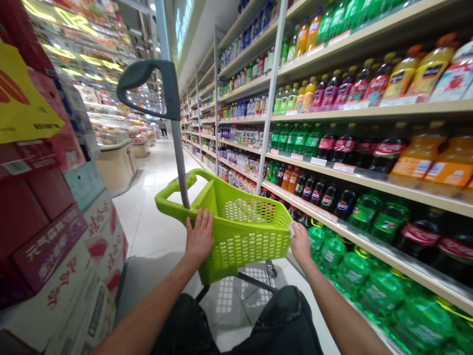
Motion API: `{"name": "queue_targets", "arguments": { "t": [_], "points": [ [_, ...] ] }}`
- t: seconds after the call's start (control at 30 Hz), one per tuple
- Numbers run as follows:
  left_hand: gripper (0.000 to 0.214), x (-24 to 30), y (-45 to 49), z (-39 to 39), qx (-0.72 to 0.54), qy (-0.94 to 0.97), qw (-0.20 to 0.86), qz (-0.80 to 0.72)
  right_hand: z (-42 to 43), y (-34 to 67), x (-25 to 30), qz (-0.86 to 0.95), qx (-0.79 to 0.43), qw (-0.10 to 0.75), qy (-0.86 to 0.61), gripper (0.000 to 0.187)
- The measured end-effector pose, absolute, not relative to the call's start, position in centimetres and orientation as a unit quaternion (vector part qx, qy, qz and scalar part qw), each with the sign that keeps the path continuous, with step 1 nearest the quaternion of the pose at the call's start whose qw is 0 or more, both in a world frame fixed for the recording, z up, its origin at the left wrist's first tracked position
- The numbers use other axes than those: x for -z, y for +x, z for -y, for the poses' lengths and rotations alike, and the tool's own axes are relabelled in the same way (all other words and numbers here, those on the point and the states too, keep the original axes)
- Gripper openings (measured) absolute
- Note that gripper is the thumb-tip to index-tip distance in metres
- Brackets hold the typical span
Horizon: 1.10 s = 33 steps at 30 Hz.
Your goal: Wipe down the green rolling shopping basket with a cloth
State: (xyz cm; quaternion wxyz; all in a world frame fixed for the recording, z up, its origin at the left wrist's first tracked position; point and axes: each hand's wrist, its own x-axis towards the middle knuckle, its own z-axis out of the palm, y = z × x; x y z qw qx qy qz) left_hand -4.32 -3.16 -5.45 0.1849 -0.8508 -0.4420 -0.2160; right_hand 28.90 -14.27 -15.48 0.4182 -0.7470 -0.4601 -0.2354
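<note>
A lime-green shopping basket trolley (229,225) stands in front of my knees, with a perforated body and a grey pole (180,158) rising to a dark grey loop handle (172,91). My left hand (200,237) lies on the near side of the basket, below its rim, fingers stretched out and nothing held. At the basket's right end, my right hand (301,242) is closed around a crumpled white wipe (291,230) pressed to the corner. Part of the wipe is hidden by the fingers. The basket looks empty inside.
Shelves of bottled drinks (332,197) line the right side, with large green bottles (358,271) at floor level close to my right arm. Stacked cartons (74,261) stand on the left. A tiled aisle (148,182) runs ahead past display counters (116,165) toward a distant person (163,128).
</note>
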Motion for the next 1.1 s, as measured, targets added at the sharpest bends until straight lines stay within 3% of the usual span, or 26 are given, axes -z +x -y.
{"name": "queue_targets", "arguments": {
  "t": [0.2,0.33,0.47,0.6,0.83,1.1],
  "points": [
    [0.063,5.2,-4.4,3.2,0.206,-0.854,0.186,0.441,10.2,20.5,15.2,0.628,0.219,0.418,-0.619,0.058],
    [0.063,5.4,-4.5,3.2,0.207,-0.855,0.190,0.436,12.0,24.3,15.4,0.561,0.272,0.451,-0.639,0.050],
    [0.064,5.7,-4.1,3.2,0.220,-0.847,0.187,0.446,16.3,28.2,20.5,0.466,0.265,0.447,-0.716,0.047],
    [0.065,5.6,-3.9,3.2,0.209,-0.849,0.189,0.447,18.4,26.0,24.9,0.538,0.187,0.386,-0.726,0.051],
    [0.066,5.5,-3.5,3.4,0.207,-0.850,0.184,0.448,15.7,25.0,17.0,0.522,0.280,0.461,-0.661,0.049],
    [0.068,5.6,-3.6,3.8,0.199,-0.863,0.171,0.431,15.4,21.2,22.3,0.604,0.209,0.383,-0.666,0.058]
  ]
}}
